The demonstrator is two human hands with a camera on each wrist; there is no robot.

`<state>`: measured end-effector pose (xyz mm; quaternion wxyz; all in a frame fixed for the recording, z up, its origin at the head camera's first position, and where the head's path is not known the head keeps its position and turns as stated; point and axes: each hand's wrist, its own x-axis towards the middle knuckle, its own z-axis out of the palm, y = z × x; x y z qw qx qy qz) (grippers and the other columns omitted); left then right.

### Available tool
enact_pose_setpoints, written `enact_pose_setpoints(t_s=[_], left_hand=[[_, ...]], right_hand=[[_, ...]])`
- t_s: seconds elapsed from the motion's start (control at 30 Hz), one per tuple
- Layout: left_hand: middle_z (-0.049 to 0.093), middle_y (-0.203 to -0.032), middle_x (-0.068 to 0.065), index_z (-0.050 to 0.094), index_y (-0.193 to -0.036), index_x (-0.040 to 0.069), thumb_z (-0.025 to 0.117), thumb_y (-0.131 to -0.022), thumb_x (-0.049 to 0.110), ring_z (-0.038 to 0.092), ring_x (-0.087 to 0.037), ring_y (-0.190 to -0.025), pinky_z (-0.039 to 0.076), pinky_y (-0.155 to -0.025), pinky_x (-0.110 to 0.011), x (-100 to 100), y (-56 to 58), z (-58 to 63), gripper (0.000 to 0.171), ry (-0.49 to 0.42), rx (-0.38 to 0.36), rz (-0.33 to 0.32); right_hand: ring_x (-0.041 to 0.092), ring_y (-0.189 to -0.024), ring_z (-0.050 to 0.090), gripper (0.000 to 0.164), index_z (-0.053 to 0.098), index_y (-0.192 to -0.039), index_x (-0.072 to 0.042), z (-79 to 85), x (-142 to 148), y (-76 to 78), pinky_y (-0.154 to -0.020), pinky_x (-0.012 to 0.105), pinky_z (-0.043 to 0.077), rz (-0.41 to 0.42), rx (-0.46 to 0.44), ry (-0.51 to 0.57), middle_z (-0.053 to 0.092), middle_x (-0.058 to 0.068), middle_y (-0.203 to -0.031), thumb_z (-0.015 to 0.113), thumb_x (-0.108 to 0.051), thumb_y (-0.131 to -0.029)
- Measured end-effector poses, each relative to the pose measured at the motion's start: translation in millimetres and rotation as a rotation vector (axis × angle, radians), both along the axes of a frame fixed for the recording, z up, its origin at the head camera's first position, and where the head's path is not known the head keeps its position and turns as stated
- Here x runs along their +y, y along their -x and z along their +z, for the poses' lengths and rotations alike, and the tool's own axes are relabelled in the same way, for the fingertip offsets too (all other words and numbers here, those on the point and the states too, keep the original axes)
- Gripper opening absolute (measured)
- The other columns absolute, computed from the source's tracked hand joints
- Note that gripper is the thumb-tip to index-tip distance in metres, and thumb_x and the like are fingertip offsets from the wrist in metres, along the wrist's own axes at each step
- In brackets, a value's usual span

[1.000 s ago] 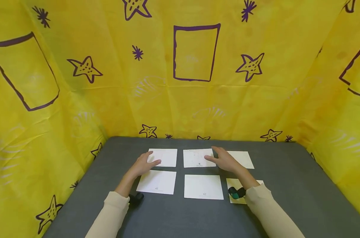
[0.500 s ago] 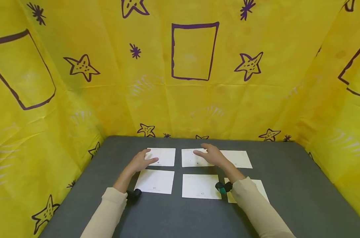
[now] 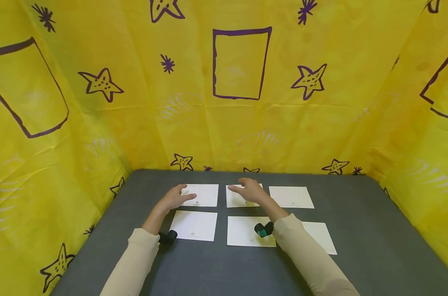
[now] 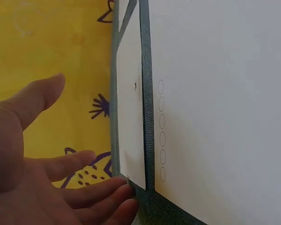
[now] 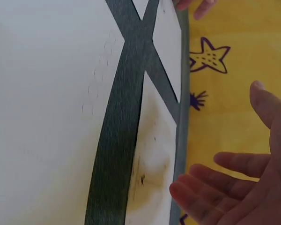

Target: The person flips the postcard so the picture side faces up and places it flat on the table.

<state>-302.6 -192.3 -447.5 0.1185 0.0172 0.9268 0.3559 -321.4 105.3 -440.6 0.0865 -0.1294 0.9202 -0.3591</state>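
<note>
White paper sheets lie in two rows of three on a dark grey table. My left hand (image 3: 174, 198) hovers at the left side of the back-left sheet (image 3: 207, 195), thumb and fingers apart, holding nothing. Over the back-middle sheet (image 3: 233, 200) is my right hand (image 3: 250, 191), also spread and holding nothing, covering part of that sheet. In the left wrist view, the left hand (image 4: 61, 173) has its fingertips beside a sheet's edge. The right wrist view has the right hand (image 5: 239, 187) with relaxed fingers overlapping a sheet (image 5: 152, 187) that bears small dark marks.
The back-right sheet (image 3: 292, 197) lies beyond my right forearm. Nearer are the front-left (image 3: 195, 225), front-middle (image 3: 242, 236) and front-right (image 3: 321, 236) sheets; my right sleeve (image 3: 305, 250) covers part of the last. Yellow patterned cloth (image 3: 242, 135) surrounds the table (image 3: 209, 267).
My right hand has moved left across the back-middle sheet, uncovering the back-right sheet. My left hand has stayed almost in place. The sheets lie as before.
</note>
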Motion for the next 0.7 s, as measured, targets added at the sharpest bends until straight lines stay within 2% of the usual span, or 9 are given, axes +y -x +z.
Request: enact_pose_setpoints(t_s=[0.3,0.47,0.57,0.63,0.7], left_hand=[[0.037,-0.147,-0.034,0.035,-0.144,-0.009,0.062,-0.092,0.035,0.037,-0.048,-0.136,0.035,-0.111,-0.057,1.0,6.0,2.2,0.074,0.006,-0.051,0.049],[0.040,-0.144,-0.034,0.037,-0.142,-0.009,0.063,-0.092,0.032,0.040,-0.048,-0.133,0.037,-0.109,-0.056,1.4,8.7,1.5,0.070,0.017,-0.042,0.071],[0.041,-0.143,-0.034,0.039,-0.141,-0.010,0.063,-0.092,0.031,0.042,-0.048,-0.131,0.039,-0.108,-0.056,1.1,9.8,0.9,0.068,0.027,-0.038,0.093],[0.042,-0.142,-0.034,0.040,-0.140,-0.010,0.063,-0.092,0.030,0.042,-0.048,-0.131,0.039,-0.107,-0.056,1.0,10.1,0.5,0.066,0.027,-0.040,0.111],[0.042,-0.142,-0.033,0.041,-0.139,-0.010,0.062,-0.092,0.029,0.042,-0.048,-0.130,0.040,-0.106,-0.056,1.5,10.4,0.6,0.065,0.030,-0.035,0.116]], right_hand=[[0.035,-0.112,0.061,0.066,0.054,-0.133,0.004,-6.1,-26.0,3.1,-0.091,0.046,0.053,-0.026,-0.008,0.003,0.064,0.021,-0.124,0.058,-0.049,-0.094],[0.035,-0.114,0.061,0.063,0.058,-0.129,0.005,-7.6,-40.5,3.3,-0.094,0.046,0.052,-0.047,-0.027,0.022,0.063,0.020,-0.125,0.060,-0.047,-0.093],[0.034,-0.112,0.061,0.059,0.063,-0.121,0.005,-8.4,-50.6,2.0,-0.093,0.045,0.052,-0.079,-0.043,0.043,0.065,0.019,-0.122,0.062,-0.046,-0.092],[0.026,-0.092,0.065,0.051,0.069,-0.101,0.003,-8.8,-56.7,0.5,-0.079,0.038,0.054,-0.093,-0.041,0.043,0.070,0.012,-0.098,0.063,-0.048,-0.091],[0.018,-0.066,0.057,0.046,0.064,-0.075,-0.002,-10.0,-61.5,0.6,-0.060,0.031,0.048,-0.108,-0.043,0.052,0.060,0.004,-0.070,0.064,-0.046,-0.090]])
